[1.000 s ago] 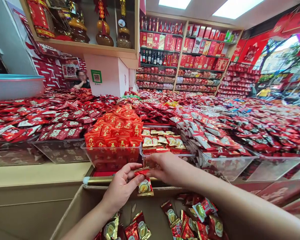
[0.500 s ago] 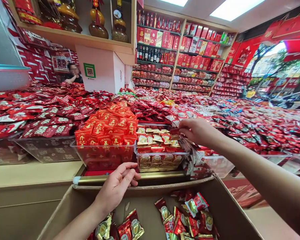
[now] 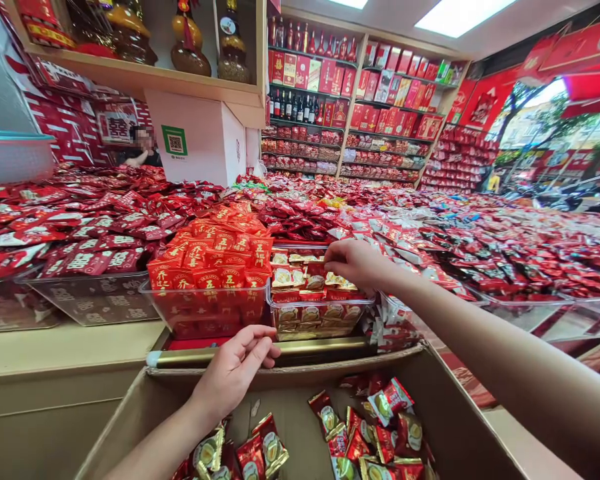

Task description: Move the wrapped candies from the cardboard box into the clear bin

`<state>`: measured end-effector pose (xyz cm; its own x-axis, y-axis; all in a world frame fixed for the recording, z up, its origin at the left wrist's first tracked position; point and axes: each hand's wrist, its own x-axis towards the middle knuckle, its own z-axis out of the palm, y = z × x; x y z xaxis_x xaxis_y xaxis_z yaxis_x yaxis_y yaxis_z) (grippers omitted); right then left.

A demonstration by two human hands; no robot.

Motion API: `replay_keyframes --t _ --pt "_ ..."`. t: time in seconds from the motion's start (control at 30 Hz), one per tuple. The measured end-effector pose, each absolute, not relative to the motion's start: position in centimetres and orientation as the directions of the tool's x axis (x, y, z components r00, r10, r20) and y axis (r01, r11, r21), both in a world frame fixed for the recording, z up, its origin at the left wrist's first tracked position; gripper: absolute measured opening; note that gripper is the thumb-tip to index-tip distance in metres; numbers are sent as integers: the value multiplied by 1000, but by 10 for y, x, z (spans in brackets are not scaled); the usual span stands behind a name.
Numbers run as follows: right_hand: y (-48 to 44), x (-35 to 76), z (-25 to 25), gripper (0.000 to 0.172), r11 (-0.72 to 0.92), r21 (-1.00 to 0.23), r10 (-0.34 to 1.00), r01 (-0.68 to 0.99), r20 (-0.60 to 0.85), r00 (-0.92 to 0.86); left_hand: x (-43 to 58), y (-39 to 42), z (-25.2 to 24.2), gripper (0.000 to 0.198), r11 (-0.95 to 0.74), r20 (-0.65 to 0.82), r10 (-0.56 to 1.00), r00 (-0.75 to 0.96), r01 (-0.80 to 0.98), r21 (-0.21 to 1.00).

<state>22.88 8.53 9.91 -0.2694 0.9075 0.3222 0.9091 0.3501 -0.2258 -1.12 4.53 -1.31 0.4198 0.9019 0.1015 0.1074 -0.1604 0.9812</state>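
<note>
My right hand reaches over a clear plastic tub of gold and red wrapped candies. Its fingertips are pinched at a dark red wrapped candy above the front rows. Lower down, my left hand is at the far edge of a cardboard box, fingers loosely bent, with nothing visible in them. Inside the box lie loose wrapped candies on the right and more wrapped candies on the left, partly behind my left forearm.
Left of the tub stands a clear bin heaped with orange-red packets. A gold rail runs between bins and box. More packets spread to the right. Bottle shelves line the back wall; a person is at the far left.
My right hand has moved left, from the tub's right edge to over its candies, with the dark red candy at its fingertips. My left hand has stayed in place.
</note>
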Motion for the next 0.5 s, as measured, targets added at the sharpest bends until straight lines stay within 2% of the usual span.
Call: replay_keyframes --t 0.1,0.5 --pt "90 223 93 10 366 -261 912 893 290 -289 -11 45 -13 24 -171 111 897 427 106 979" --pt "91 218 89 17 409 -192 909 892 172 -380 -13 46 -16 21 -174 112 880 461 94 980"
